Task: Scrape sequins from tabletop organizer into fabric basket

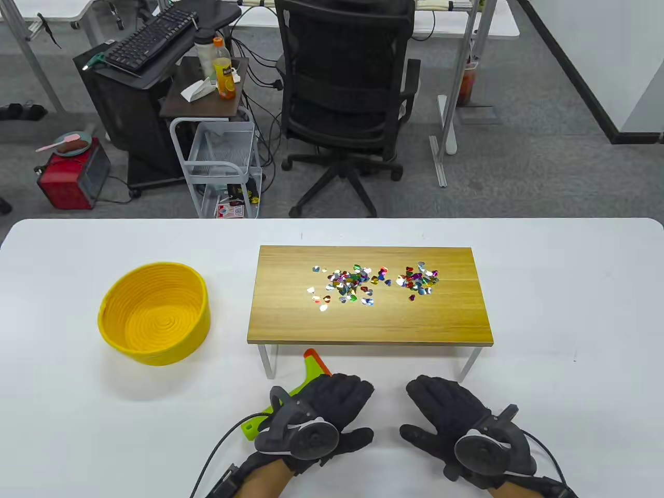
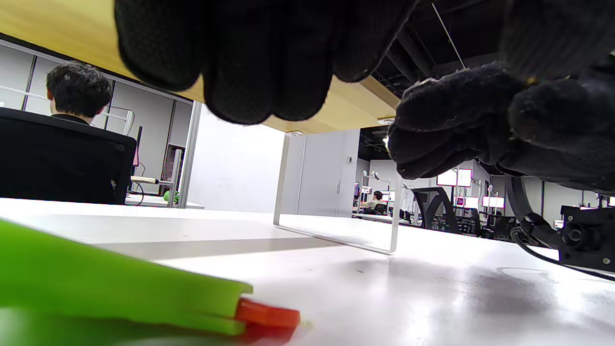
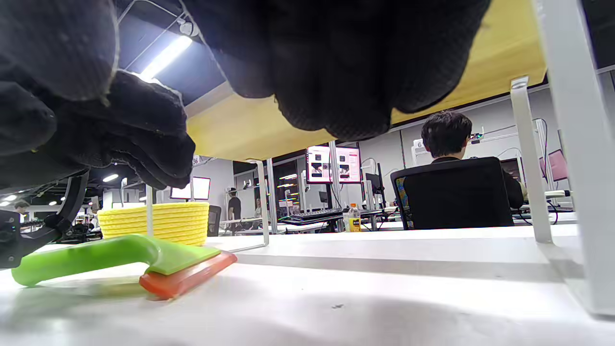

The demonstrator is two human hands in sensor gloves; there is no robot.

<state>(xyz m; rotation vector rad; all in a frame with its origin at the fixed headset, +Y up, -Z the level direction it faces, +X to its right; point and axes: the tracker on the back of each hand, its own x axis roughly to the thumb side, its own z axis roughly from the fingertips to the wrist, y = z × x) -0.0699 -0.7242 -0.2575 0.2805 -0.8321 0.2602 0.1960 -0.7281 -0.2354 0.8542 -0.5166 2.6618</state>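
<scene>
A wooden tabletop organizer (image 1: pixel 363 321) on white legs stands mid-table. Coloured heart sequins (image 1: pixel 353 285) lie on it in two loose patches, the second to the right (image 1: pixel 420 280). A yellow fabric basket (image 1: pixel 171 353) stands to its left, nothing visible inside it. A green scraper (image 1: pixel 314 371) with an orange blade lies on the table in front of the organizer. My left hand (image 1: pixel 332 404) hovers over the scraper's handle, open and not gripping it; the left wrist view shows the scraper (image 2: pixel 96 283) lying below the fingers (image 2: pixel 250 57). My right hand (image 1: pixel 441 410) is open and holds nothing.
The organizer's white leg (image 1: pixel 267 360) stands just behind the scraper's blade, another leg (image 1: pixel 469 363) is in front of my right hand. An office chair (image 1: pixel 342 93) and a wire cart (image 1: pixel 218 166) stand beyond the table's far edge.
</scene>
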